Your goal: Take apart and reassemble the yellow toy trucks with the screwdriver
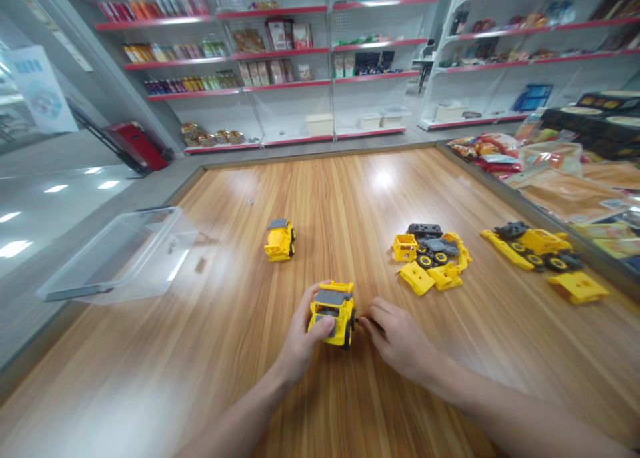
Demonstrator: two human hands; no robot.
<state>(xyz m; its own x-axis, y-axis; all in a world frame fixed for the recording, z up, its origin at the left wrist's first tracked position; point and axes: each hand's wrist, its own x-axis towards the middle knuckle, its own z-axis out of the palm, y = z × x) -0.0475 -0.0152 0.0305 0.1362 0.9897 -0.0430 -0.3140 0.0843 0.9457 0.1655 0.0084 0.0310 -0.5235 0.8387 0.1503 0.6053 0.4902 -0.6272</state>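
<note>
My left hand (305, 331) grips a yellow toy truck (344, 328) with a grey roof and black wheels, its thumb pressed on the front. At the truck's right side, my right hand (395, 331) is closed in a pinch. Between those fingertips and the wheel a small thin dark piece (357, 321) shows, mostly hidden by the fingers. Farther back on the left stands a second yellow toy truck (280, 239) with a grey top. Both hands are apart from it.
Loose yellow and black toy parts (433, 255) lie in a cluster at the right. Beyond them sit more toy vehicle parts (543, 248). A clear plastic box (125, 255) is at the table's left edge. Packaged goods (560, 171) border the wooden table (225, 378); shelves (280, 48) stand behind.
</note>
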